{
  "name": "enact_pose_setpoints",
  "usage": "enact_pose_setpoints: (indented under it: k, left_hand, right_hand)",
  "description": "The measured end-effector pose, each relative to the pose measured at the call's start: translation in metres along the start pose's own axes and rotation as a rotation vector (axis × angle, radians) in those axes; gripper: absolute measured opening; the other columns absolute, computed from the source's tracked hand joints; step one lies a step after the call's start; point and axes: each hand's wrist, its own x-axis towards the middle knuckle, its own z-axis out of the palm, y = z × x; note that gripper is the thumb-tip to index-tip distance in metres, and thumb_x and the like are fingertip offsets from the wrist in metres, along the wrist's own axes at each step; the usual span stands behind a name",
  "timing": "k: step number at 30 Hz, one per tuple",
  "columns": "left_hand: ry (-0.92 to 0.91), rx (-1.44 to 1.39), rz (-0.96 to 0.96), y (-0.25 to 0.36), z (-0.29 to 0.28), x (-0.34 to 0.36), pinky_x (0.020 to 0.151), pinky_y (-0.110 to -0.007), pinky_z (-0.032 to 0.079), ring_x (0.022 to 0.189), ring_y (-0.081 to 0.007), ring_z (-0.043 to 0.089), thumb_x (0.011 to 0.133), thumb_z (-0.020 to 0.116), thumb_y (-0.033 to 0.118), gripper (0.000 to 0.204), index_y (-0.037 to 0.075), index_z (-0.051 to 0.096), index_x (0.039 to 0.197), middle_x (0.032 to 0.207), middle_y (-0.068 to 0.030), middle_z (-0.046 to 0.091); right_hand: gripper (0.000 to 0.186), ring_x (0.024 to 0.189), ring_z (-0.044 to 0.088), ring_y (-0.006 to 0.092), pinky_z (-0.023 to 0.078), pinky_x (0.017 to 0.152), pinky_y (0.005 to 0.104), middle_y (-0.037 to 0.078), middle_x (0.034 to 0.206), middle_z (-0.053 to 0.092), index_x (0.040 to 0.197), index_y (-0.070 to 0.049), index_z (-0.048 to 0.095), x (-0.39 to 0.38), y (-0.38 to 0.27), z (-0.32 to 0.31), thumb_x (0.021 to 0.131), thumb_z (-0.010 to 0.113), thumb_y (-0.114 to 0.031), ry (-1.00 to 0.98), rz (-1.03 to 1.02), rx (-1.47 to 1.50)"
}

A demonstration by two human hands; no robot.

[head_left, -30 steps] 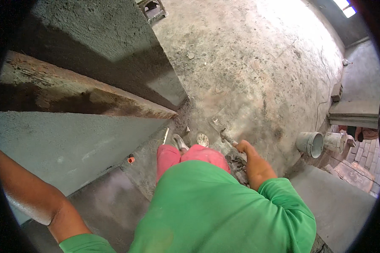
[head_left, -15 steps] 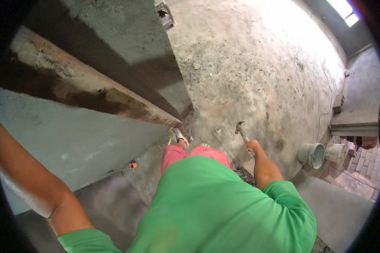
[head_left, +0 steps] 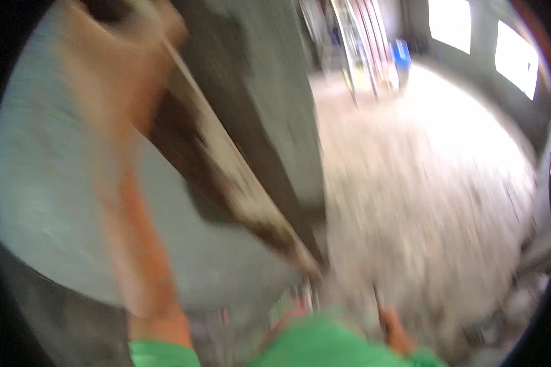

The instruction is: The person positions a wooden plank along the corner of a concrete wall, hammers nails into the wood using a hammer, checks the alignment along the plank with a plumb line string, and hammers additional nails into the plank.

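Observation:
My left hand (head_left: 119, 67) is raised at the upper left, at the upper part of a long wooden board (head_left: 242, 186). Motion smears its fingers, so their grip on the board is unclear. The board stands along a wall edge, its pale face marked with dark wet-looking patches, and its foot comes down near my feet. Low in the picture, my right hand (head_left: 395, 327) is closed round a hammer (head_left: 376, 296); only a blurred dark part of the tool shows above the fist.
A smooth grey-blue wall (head_left: 61, 183) lies left of the board, and a grey plastered wall face (head_left: 281, 92) right of it. Rough concrete floor (head_left: 410, 183) spreads to the right. At the back stand a ladder (head_left: 352, 49) and a blue container (head_left: 401, 55), near bright windows (head_left: 450, 24).
My left arm has swung up and forward to the board's upper part. The view has tilted up, bringing the ladder and windows in. My right hand still holds the hammer, lower in the picture.

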Motion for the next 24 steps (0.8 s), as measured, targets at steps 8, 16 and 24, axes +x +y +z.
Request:
enact_pose_setpoints:
  k: [8, 16, 24]
  left_hand:
    - [-0.025, 0.204, -0.266, 0.003, -0.016, 0.006, 0.116, -0.060, 0.034, 0.147, -0.0487, 0.026, 0.080, 0.081, 0.025, 0.111, 0.005, 0.009, 0.162, 0.156, -0.0328, 0.022]
    - [-0.014, 0.165, -0.260, -0.017, 0.003, 0.010, 0.116, -0.061, 0.035, 0.148, -0.0473, 0.026, 0.081, 0.081, 0.025, 0.110, 0.009, 0.009, 0.162, 0.157, -0.0292, 0.021]
    - [0.026, 0.188, -0.230, -0.016, 0.001, 0.007, 0.117, -0.057, 0.035, 0.148, -0.0449, 0.028, 0.079, 0.080, 0.024, 0.108, 0.006, 0.014, 0.161, 0.156, -0.0269, 0.025]
  right_hand:
    - [0.067, 0.112, 0.057, 0.0311, 0.044, 0.098, 0.0427, 0.021, 0.114, 0.063, 0.118, -0.008, 0.063, -0.083, -0.117, -0.064, 0.094, 0.049, -0.069, 0.017, 0.038, 0.163]
    - [0.060, 0.105, 0.060, 0.0300, 0.047, 0.090, 0.0410, 0.020, 0.111, 0.064, 0.123, -0.006, 0.062, -0.065, -0.147, -0.072, 0.099, 0.047, -0.059, 0.184, -0.123, 0.450]
    - [0.046, 0.043, 0.052, 0.0170, 0.042, 0.043, 0.0373, 0.004, 0.055, 0.051, 0.078, -0.005, 0.056, -0.070, -0.202, -0.069, 0.105, 0.054, -0.043, 0.249, -0.320, 0.799]
